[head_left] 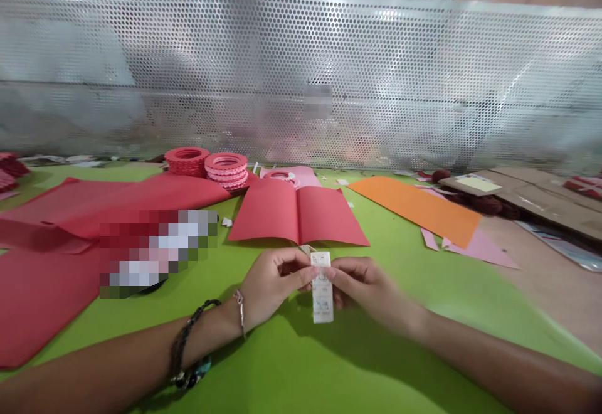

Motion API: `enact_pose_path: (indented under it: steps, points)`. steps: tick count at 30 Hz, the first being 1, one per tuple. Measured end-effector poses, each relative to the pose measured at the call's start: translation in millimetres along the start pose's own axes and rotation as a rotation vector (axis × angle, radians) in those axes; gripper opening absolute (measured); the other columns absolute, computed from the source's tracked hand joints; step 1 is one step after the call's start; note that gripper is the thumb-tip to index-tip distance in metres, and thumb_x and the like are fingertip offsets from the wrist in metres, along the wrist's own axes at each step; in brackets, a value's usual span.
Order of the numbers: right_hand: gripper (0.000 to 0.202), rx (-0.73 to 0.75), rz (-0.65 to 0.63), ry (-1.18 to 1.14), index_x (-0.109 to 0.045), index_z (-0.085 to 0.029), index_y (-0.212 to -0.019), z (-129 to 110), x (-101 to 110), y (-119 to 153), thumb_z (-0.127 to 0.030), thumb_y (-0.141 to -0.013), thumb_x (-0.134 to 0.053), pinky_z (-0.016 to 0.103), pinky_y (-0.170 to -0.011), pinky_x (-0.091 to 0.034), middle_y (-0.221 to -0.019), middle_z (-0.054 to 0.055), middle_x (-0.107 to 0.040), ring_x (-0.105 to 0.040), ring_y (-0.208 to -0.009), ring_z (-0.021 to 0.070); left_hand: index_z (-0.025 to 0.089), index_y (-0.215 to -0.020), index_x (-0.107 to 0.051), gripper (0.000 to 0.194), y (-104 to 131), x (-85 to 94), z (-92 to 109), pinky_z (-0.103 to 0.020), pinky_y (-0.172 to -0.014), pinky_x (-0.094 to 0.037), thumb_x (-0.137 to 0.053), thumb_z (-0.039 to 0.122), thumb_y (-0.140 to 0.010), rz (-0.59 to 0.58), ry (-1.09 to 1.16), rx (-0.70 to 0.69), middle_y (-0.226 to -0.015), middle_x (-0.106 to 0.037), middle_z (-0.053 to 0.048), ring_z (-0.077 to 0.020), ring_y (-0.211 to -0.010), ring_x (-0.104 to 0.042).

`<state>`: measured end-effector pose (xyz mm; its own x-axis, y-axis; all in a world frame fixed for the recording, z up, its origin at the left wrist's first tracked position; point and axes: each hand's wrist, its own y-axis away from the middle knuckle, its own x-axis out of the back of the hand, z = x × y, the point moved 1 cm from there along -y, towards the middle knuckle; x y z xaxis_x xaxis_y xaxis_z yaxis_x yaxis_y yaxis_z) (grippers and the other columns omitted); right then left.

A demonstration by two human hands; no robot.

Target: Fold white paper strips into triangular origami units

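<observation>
Centrally, both hands (pixel 324 276) pinch the strip's (pixel 322 304) edges.

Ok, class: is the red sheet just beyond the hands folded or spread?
The red sheet is spread open: halves show either side of its crease.

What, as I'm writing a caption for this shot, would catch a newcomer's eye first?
Probably the small white printed strip, pinched between the left hand and right hand at centre, above the bright green tabletop. Just beyond it lies a creased red paper sheet, opened like a book, with a bright orange paper sheet to its right. A silvery perforated metal panel spans the background.
</observation>
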<state>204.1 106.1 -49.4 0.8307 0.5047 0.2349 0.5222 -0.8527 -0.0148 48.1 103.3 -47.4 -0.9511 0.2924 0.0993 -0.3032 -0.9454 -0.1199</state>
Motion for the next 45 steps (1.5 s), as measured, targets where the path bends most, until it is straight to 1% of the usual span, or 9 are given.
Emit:
enact_pose_path:
  steps: [9, 15, 18, 22, 31, 34, 37, 42, 45]
  points:
    - [0.032, 0.072, 0.018, 0.006, -0.056, -0.013, -0.067, -1.2, -1.9, 0.9, -0.04, -0.08, -0.047, 0.017, -0.045, -0.035, -0.055, -0.003, -0.048, -0.043, -0.047, 0.0055, 0.014, -0.062, -0.055, 0.012, 1.7, -0.3, -3.0, -0.019, -0.051, -0.038, -0.059, 0.024, -0.068, -0.045, 0.029, 0.006, -0.053, -0.052, 0.004, -0.0087, -0.05, -0.047]
    - [0.033, 0.089, -0.074, 0.114, -0.058, -0.013, -0.073, -1.4, -5.8, 3.8, -0.039, -0.085, -0.04, 0.018, -0.046, -0.032, -0.057, -0.002, -0.046, -0.04, -0.049, 0.0063, 0.014, -0.058, -0.053, 0.015, 2.9, -0.3, 3.6, -0.018, -0.05, -0.039, -0.061, 0.024, -0.066, 0.008, 0.024, -0.001, -0.051, -0.051, 0.004, -0.0078, -0.05, -0.047]
    - [0.034, 0.088, -0.066, 0.175, -0.059, -0.013, -0.074, -2.4, -5.4, 5.0, -0.038, -0.085, -0.039, 0.018, -0.044, -0.03, -0.053, -0.003, -0.043, -0.037, -0.046, 0.0061, 0.014, -0.057, -0.053, 0.017, 2.4, -0.9, 5.1, -0.018, -0.05, -0.039, -0.063, 0.025, -0.064, 0.017, 0.05, 0.014, -0.049, -0.05, 0.005, -0.0072, -0.048, -0.047]
    - [0.036, 0.089, -0.037, 0.204, -0.057, -0.013, -0.07, -3.3, -4.1, 5.1, -0.04, -0.085, -0.039, 0.018, -0.043, -0.029, -0.051, -0.003, -0.043, -0.037, -0.045, 0.0063, 0.014, -0.056, -0.052, 0.017, 0.5, -0.7, 3.5, -0.018, -0.049, -0.04, -0.063, 0.025, -0.063, 0.005, 0.108, 0.042, -0.049, -0.051, 0.005, -0.0069, -0.048, -0.047]
    - [0.037, 0.091, -0.081, 0.287, -0.044, -0.016, -0.057, -2.7, -3.1, 6.5, -0.036, -0.087, -0.034, 0.017, -0.041, -0.032, -0.049, -0.003, -0.046, -0.04, -0.042, 0.0057, 0.015, -0.053, -0.053, 0.017, -3.0, 4.4, 0.4, -0.019, -0.05, -0.041, -0.063, 0.026, -0.06, 0.074, 0.151, 0.038, -0.047, -0.052, 0.004, -0.0073, -0.047, -0.047]
    - [0.026, 0.22, 0.041, 0.307, -0.044, -0.017, -0.068, -5.5, 0.3, 6.2, -0.026, -0.088, -0.031, 0.018, -0.045, -0.037, -0.057, -0.002, -0.047, -0.045, -0.048, 0.0075, 0.014, -0.053, -0.053, 0.019, -4.6, 4.6, -1.7, -0.019, -0.049, -0.04, -0.064, 0.028, -0.06, 0.079, 0.199, 0.055, -0.049, -0.052, 0.004, -0.0065, -0.047, -0.046]
    - [0.017, 0.398, 0.16, 0.362, -0.044, -0.019, -0.088, -9.1, 5.1, 6.1, -0.012, -0.085, -0.028, 0.022, -0.056, -0.042, -0.078, 0.002, -0.052, -0.05, -0.061, 0.009, 0.013, -0.056, -0.053, 0.018, -6.3, 4.4, -4.8, -0.017, -0.048, -0.038, -0.064, 0.028, -0.059, 0.086, 0.252, 0.077, -0.053, -0.054, 0.004, -0.0052, -0.047, -0.045]
    - [0.03, 0.505, 0.048, 0.492, -0.049, -0.023, -0.098, -10.6, 7.9, 7.5, -0.003, -0.077, -0.04, 0.024, -0.065, -0.044, -0.089, 0.002, -0.055, -0.052, -0.077, 0.012, 0.014, -0.063, -0.053, 0.015, -4.4, 2.8, -3.3, -0.015, -0.038, -0.026, -0.061, 0.026, -0.062, 0.083, 0.254, 0.084, -0.048, -0.046, 0.007, -0.0025, -0.039, -0.034]
    - [0.041, 0.487, 0.032, 0.375, -0.038, -0.025, -0.111, -8.7, 7.0, 9.4, -0.008, -0.076, -0.049, 0.026, -0.071, -0.046, -0.099, 0.004, -0.051, -0.052, -0.079, 0.0122, 0.014, -0.065, -0.05, 0.012, -1.7, 1.8, -0.2, -0.016, -0.043, -0.031, -0.06, 0.021, -0.061, 0.074, 0.313, 0.084, -0.054, -0.052, 0.005, -0.0038, -0.043, -0.041]
